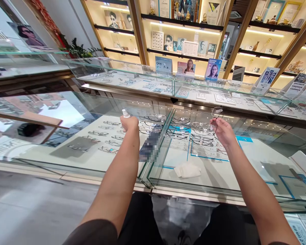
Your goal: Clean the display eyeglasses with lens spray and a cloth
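My left hand (130, 123) is wrapped round a small white spray bottle (125, 113), whose nozzle shows above the fingers. It is raised over the glass display case. Further right, my right hand (223, 130) pinches a pair of thin-framed glasses (216, 112), one lens pointing up above the fingertips. Between and below the hands, rows of eyeglasses (202, 140) appear in the case. A crumpled white cloth (187, 170) lies on the near part of the glass top, to the left of my right forearm.
The glass case (153, 185) spans the view, its near edge just before my legs. Behind it stands a second glass case (132, 75) with upright advertising cards (213, 69). Lit shelves rise at the back. A white box (304, 163) sits at the right.
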A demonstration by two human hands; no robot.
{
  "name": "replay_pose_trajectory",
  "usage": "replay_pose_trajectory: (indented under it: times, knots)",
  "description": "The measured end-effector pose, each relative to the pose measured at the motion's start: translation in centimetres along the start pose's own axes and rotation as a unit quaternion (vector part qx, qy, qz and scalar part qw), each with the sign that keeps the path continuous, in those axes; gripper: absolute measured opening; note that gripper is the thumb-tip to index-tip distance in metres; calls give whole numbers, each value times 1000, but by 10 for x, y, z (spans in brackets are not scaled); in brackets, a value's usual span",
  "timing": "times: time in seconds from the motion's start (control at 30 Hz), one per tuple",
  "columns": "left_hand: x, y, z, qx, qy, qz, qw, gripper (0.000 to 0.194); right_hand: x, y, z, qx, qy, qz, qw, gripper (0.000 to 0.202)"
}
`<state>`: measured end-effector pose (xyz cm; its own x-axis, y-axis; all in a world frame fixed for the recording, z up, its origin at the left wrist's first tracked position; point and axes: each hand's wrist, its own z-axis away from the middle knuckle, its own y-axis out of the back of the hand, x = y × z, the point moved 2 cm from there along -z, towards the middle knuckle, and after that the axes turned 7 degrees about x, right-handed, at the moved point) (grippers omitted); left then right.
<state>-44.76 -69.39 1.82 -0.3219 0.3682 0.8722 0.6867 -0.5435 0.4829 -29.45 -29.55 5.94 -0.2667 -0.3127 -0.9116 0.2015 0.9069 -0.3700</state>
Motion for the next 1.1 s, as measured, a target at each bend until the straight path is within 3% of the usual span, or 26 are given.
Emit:
replay_pose_trajectory:
  times: [0.1, 0.23, 0.4, 0.5, 0.57, 0.63, 0.67, 0.73, 0.83, 0.9, 0.97, 1.1]
  knots:
    - [-1, 3, 3, 37, 81, 5, 996, 45, 1, 1, -1, 3, 4, 8, 1000, 38]
    - [0, 8, 6, 33, 94, 51, 994, 39, 1, 1, -1, 9, 3, 8, 1000, 41]
    - [8, 18, 11, 76, 109, 93, 987, 72, 0, 1, -1, 10, 5, 20, 1000, 39]
    - [27, 28, 27, 147, 27, 111, 983, 68, -3, 3, -2, 21, 11, 12, 1000, 39]
    - [47, 35, 48, 155, -133, 152, 967, 47, -6, 5, -3, 28, 21, 8, 999, 38]
    - [65, 42, 76, 97, -259, 196, 941, 35, -8, 6, -3, 29, 32, 8, 999, 37]
    - [72, 44, 92, 30, -316, 212, 924, 27, -9, 6, -3, 29, 35, 9, 999, 37]
    - [80, 45, 127, -179, -409, 211, 870, 10, -11, 6, -3, 31, 36, 7, 999, 37]
    - [74, 46, 178, -517, -472, 116, 705, 33, -11, 5, -2, 31, 35, 6, 999, 38]
    - [62, 48, 205, -649, -477, 6, 593, 43, -11, 3, -1, 26, 33, 11, 999, 38]
    - [49, 51, 225, -690, -494, -106, 518, 43, -11, 1, 0, 24, 29, 16, 999, 37]
    - [29, 52, 250, -626, -582, -218, 471, 44, -8, -3, 3, 24, 14, 9, 1000, 41]
